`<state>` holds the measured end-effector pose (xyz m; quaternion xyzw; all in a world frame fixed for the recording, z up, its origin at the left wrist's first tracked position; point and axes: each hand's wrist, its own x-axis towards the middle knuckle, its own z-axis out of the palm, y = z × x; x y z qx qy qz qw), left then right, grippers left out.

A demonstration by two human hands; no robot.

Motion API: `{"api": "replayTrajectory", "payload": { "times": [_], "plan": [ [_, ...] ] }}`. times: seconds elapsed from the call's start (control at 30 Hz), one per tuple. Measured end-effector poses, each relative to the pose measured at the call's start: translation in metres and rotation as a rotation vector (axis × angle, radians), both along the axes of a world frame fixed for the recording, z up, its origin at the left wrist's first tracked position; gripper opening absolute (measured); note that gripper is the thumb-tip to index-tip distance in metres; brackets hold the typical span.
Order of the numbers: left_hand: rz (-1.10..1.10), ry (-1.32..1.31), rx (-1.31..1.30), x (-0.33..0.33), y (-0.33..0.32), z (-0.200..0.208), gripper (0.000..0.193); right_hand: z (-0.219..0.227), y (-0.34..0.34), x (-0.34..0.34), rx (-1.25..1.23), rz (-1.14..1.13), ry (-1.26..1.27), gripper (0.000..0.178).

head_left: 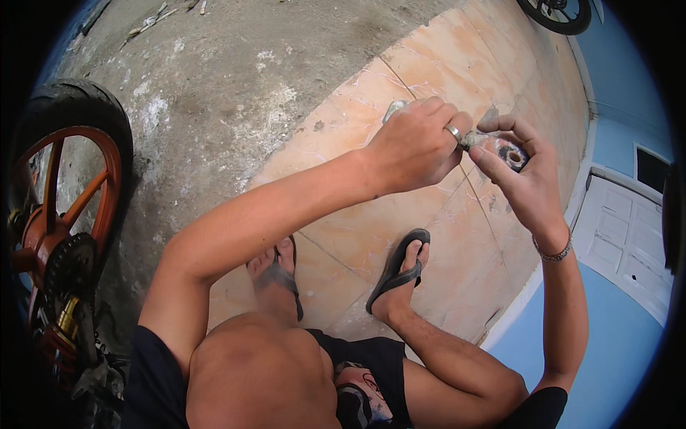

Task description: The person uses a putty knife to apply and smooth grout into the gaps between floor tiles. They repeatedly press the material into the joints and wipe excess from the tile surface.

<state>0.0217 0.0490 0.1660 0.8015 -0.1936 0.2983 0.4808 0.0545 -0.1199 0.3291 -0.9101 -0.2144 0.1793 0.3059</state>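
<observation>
Both my hands are raised together above the tiled floor, right of centre. My left hand [421, 146], with a ring on one finger, is closed around a slim thing that its fingers mostly hide. A pale grey end [394, 110] sticks out on its far left side, and a rough grey tip [468, 141] shows on the right. My right hand [525, 182] grips a grimy metal part [512, 155] with a round hole, fingers curled over it and thumb in front. The rough tip meets or nearly touches this part; I cannot tell which.
A motorcycle wheel [107, 157] with orange spokes and a sprocket stands close at my left. Another wheel [568, 21] is at the far right. Orange tiles [343, 214] border rough concrete [214, 93]. A blue wall [618, 314] with a white door [622, 239] rises at right.
</observation>
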Motion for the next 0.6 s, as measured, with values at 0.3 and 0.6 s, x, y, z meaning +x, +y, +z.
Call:
{"api": "replayTrajectory", "payload": {
  "times": [0.3,0.6],
  "plan": [
    [-0.493,0.444,0.169,-0.079,-0.132,-0.109,0.03,-0.164,-0.087,-0.167,0.464,-1.217,0.254,0.029],
    [-0.695,0.504,0.184,-0.059,-0.171,-0.143,0.027,-0.224,-0.096,-0.181,0.613,-1.474,0.052,0.019]
  ]
}}
